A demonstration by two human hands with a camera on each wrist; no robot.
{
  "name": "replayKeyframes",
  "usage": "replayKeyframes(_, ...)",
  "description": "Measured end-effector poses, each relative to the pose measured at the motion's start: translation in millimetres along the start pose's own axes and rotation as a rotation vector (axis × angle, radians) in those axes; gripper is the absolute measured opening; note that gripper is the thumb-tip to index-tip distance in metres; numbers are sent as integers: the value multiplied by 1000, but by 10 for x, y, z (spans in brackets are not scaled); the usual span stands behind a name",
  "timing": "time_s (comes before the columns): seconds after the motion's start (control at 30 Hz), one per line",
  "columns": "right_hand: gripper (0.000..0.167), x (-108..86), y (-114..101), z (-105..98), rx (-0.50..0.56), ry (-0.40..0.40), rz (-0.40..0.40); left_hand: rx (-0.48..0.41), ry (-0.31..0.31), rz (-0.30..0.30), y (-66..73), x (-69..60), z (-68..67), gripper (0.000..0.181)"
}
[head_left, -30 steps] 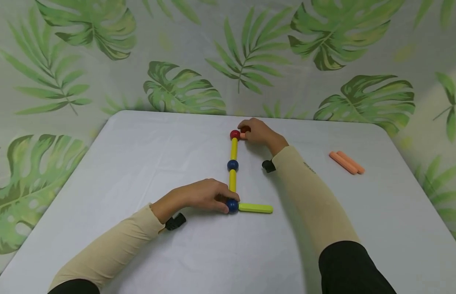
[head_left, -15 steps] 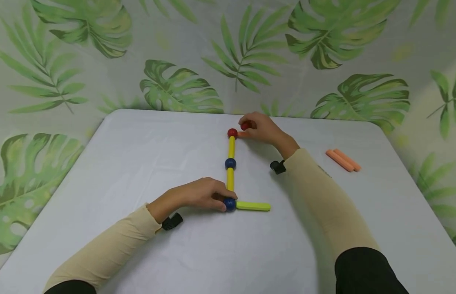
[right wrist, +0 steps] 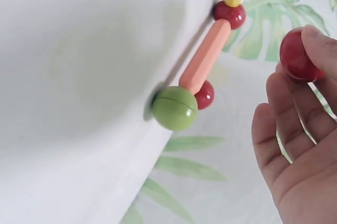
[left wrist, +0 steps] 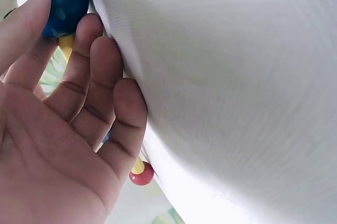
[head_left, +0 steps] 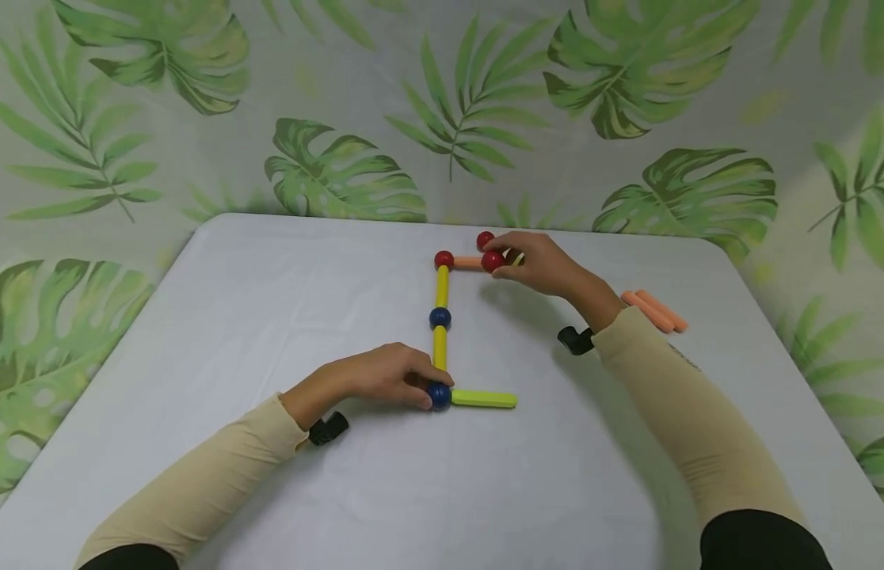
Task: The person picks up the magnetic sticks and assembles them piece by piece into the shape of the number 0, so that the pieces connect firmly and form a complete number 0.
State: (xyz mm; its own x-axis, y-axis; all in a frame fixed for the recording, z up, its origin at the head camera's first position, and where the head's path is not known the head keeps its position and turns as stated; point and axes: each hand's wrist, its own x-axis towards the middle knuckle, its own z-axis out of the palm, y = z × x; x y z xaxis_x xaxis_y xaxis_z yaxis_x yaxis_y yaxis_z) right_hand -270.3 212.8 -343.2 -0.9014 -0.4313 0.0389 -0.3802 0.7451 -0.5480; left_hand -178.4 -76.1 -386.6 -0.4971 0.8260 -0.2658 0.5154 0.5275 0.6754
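Observation:
My left hand (head_left: 385, 377) pinches a blue ball (head_left: 439, 396) at the near end of a line of yellow sticks; a lime stick (head_left: 484, 399) runs right from it. A second blue ball (head_left: 440, 317) joins the yellow sticks, and a red ball (head_left: 444, 260) tops the line. From that ball an orange stick (head_left: 467, 263) extends right. My right hand (head_left: 545, 265) holds another red ball (right wrist: 296, 55) between thumb and finger, apart from the stick in the right wrist view. A green ball (right wrist: 175, 108) sits by the stick's end, with a red ball (right wrist: 204, 95) behind it.
Two loose orange sticks (head_left: 654, 310) lie side by side on the white table (head_left: 271, 293) at the right, partly behind my right forearm. A leaf-patterned cloth (head_left: 485, 95) hangs beyond the table's back edge.
My right hand has moved right, away from the upper red ball, with a red ball held. More of the orange stick and a further red ball show. My left hand stays on the blue ball.

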Motion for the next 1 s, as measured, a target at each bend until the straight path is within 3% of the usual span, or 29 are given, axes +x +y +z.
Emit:
replayKeyframes(0.33,45,-483,147,89,-52,-85,-16,-46,1,-20,-30,11,44,41)
replayKeyframes(0.6,43,-841,307,139,3,-89,4,-35,26,-33,-39,-18,25,40)
replayKeyframes(1.0,41,-1256,378,273,60,-200,0,-54,23,-31,-45,-29,12,40)
